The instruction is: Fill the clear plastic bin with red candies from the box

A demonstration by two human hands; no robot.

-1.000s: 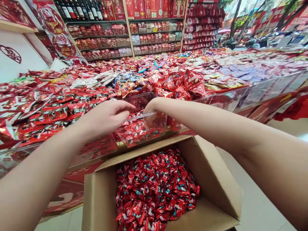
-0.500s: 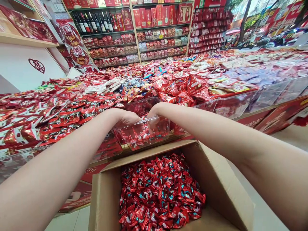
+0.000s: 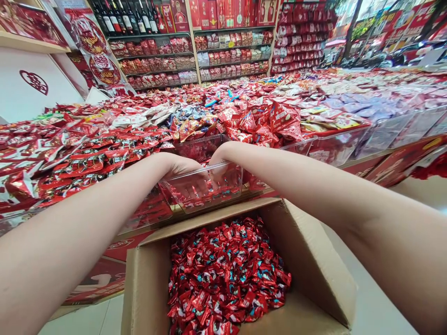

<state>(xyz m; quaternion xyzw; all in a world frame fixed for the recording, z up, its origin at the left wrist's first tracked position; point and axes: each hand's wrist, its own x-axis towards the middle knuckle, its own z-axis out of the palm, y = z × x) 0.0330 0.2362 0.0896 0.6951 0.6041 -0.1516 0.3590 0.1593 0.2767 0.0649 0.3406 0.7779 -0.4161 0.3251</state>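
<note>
Both forearms reach forward over a cardboard box (image 3: 316, 260) into a clear plastic bin (image 3: 223, 193) at the display's front edge. My left hand (image 3: 183, 167) dips into the bin from the left, its fingers blurred behind the clear front wall. Close beside it my right hand (image 3: 218, 173) bends down at the wrist, fingers pointing into the bin. The fingers of both look stretched out among small red wrapped candies (image 3: 197, 201) at the bottom; a firm grip on any does not show. More red-and-blue wrapped candies (image 3: 226, 274) fill the box below.
Red packets (image 3: 87, 163) are heaped left of the bin, and larger red triangular packets (image 3: 279, 116) lie behind it to the right. More clear bins (image 3: 340, 146) line the front edge. Shelves (image 3: 195, 44) with bottles (image 3: 127, 18) and boxes stand at the back.
The whole view has shifted slightly up and left. Both hands remain in the bin; the fingers look more spread behind its front wall, with fewer candies showing between them.
</note>
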